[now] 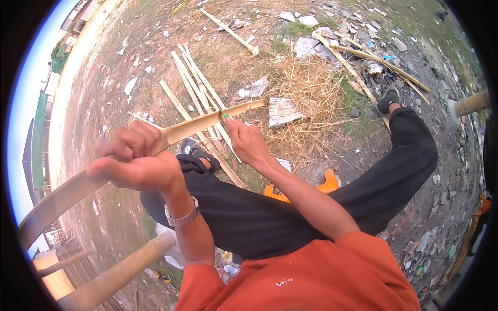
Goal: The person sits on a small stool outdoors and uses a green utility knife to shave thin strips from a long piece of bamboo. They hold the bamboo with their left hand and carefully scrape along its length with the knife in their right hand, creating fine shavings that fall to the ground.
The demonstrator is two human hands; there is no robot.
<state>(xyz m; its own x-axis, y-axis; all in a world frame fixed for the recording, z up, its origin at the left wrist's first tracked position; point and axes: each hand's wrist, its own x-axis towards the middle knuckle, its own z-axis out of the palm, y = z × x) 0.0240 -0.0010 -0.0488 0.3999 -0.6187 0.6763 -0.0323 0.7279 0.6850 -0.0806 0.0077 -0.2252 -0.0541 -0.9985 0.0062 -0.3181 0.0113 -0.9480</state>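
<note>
Bamboo strip (155, 150) sits clamped in our left hand (136, 160) above the lap w/ our right hand (248, 140) pinching it further along, & we reckon the raw edge could slice fingers or the strip could whip loose if either grip slackens.

Split bamboo slats (194, 85) lie in a loose bundle on bare ground | dry straw pile (306, 90) beside crumpled paper (284, 111) | longer bamboo poles (378, 62) among rubble at upper right | orange plastic stool (329, 182) under black trousers (290, 207) | thick bamboo pole (116, 274) at lower left
</note>
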